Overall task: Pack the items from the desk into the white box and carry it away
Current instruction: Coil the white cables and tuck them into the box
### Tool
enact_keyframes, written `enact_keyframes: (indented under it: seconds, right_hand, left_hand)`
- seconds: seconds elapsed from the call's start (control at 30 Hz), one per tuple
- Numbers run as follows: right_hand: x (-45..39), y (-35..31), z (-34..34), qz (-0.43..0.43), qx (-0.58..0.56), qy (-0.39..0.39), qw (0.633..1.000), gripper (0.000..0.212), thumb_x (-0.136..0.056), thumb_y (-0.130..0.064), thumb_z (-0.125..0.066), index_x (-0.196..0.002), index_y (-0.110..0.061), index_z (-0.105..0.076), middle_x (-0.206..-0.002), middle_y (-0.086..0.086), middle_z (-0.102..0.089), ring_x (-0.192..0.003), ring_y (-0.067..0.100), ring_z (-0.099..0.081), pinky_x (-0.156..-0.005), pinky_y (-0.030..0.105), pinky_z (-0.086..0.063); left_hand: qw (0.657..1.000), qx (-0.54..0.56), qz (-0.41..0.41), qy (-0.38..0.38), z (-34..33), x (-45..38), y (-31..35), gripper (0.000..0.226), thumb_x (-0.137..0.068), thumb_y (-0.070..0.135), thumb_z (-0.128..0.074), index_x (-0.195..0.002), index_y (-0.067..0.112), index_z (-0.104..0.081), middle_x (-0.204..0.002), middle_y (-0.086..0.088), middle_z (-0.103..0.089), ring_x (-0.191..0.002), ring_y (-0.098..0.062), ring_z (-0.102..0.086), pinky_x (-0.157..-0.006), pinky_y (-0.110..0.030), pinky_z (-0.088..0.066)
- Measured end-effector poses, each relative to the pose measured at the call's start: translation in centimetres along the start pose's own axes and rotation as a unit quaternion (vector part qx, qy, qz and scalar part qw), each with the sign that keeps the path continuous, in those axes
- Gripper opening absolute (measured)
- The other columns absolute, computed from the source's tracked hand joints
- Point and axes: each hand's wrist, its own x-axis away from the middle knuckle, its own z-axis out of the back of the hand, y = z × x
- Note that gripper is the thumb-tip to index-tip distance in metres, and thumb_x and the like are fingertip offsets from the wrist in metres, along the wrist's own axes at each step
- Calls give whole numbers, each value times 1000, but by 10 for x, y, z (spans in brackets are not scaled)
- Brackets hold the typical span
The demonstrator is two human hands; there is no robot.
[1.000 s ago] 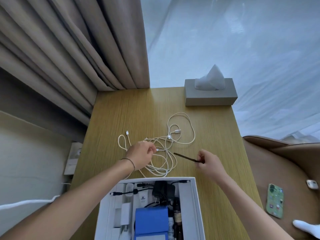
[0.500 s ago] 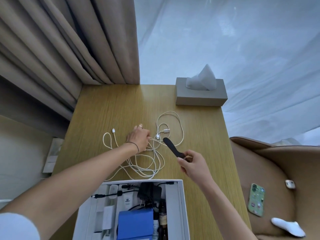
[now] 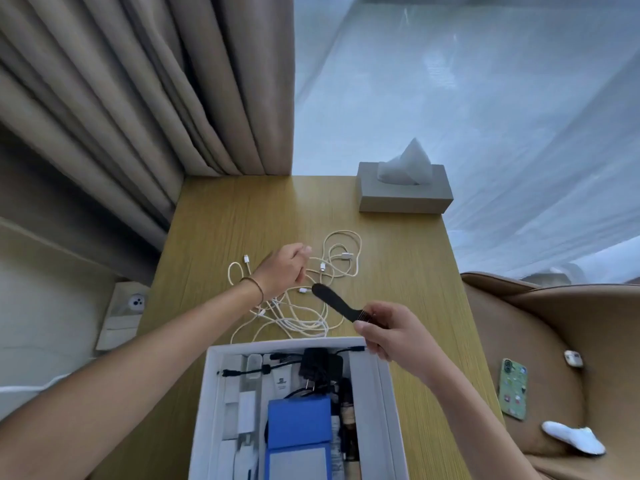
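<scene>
Two hands are busy over the desk, and the white box at its near edge is the landmark for everything else. Beyond the box's far wall lies the tangle of white cables, loose on the wood and not yet packed. Farther back still, at the far right corner from the box, stands the grey tissue box.

Your left hand sits over the left part of the tangle, fingers curled down into the strands — from here you cannot tell whether that grip has closed on a cable or only rests there. A second ago it lay nearer the box; it has since shifted slightly away, along the cables.

Your right hand pinches the black comb by its toothed end, just past the box's far right corner. A second ago the comb was edge-on close to the desk; now it is lifted, flat handle pointing away from the box, above the cables. That reads as the comb on its way in — a short draw back and down should put it inside. The cables would then be the main items left.
</scene>
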Motion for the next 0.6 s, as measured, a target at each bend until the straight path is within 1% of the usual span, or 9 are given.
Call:
enact_keyframes:
  seconds: [0.1,0.13,0.2,0.27,0.3,0.4,0.5,0.57,0.6]
  right_hand:
    - [10,-6,-19,-6,76,-38,996,15,-95,-20,-61,-81,-17,-65,-65,-1,-65,-57,11,-54,-58,27,-44]
    - [13,-6,-26,-9,114,-45,992,16,-94,-21,-60,-79,-22,-65,-68,-2,-68,-58,9,-55,-59,27,-45]
    - [16,-5,-39,-10,207,-54,977,17,-91,-23,-58,-76,-28,-64,-73,-2,-71,-59,6,-58,-60,28,-46]
    - [16,0,-55,-8,291,-49,955,16,-91,-23,-59,-79,-30,-67,-76,-3,-71,-64,9,-61,-62,31,-49]
    - [15,4,-64,-1,333,-39,942,14,-91,-23,-59,-84,-30,-69,-79,-5,-72,-68,12,-63,-65,33,-51]
    - [12,15,-90,24,407,-6,913,17,-93,-22,-58,-99,-27,-73,-92,-7,-74,-83,18,-66,-71,33,-53]
    - [12,25,-109,48,453,10,890,20,-94,-19,-56,-100,-25,-75,-102,-9,-71,-97,17,-63,-78,29,-51]
    - [19,19,-116,95,451,68,885,17,-94,-21,-59,-86,-23,-74,-90,-11,-68,-87,13,-61,-72,28,-50]
    - [23,12,-116,137,424,124,886,17,-93,-25,-62,-79,-22,-70,-81,-12,-65,-77,10,-59,-66,27,-49]
  left_hand:
    - [997,75,-30,-4,11,24,11,45,-105,41,-40,-73,13,-53,-69,-11,-60,-67,-23,-61,-78,-43,-54]
    - [995,89,-40,-1,16,33,14,45,-102,45,-43,-73,12,-53,-69,-10,-60,-67,-22,-61,-76,-40,-55]
    - [992,113,-61,14,23,50,24,46,-96,51,-49,-72,11,-52,-66,-6,-58,-59,-12,-58,-64,-25,-53]
    - [987,139,-80,33,31,65,32,48,-94,45,-57,-75,2,-51,-65,-9,-56,-49,-5,-52,-54,-14,-45]
    - [983,156,-86,38,34,71,35,48,-95,39,-60,-78,-4,-51,-67,-14,-55,-48,-6,-49,-52,-14,-44]
    - [972,207,-101,40,47,90,45,45,-97,26,-62,-84,-15,-48,-74,-19,-52,-65,-21,-51,-67,-36,-49]
    - [964,229,-124,49,59,110,57,44,-96,24,-63,-85,-16,-51,-78,-19,-54,-73,-25,-54,-77,-50,-53]
    - [959,238,-142,51,66,121,64,43,-91,28,-61,-83,-14,-52,-78,-17,-54,-75,-25,-54,-77,-47,-53]
    - [958,237,-152,53,70,126,67,43,-89,27,-59,-82,-14,-52,-79,-17,-53,-76,-25,-53,-77,-46,-53]
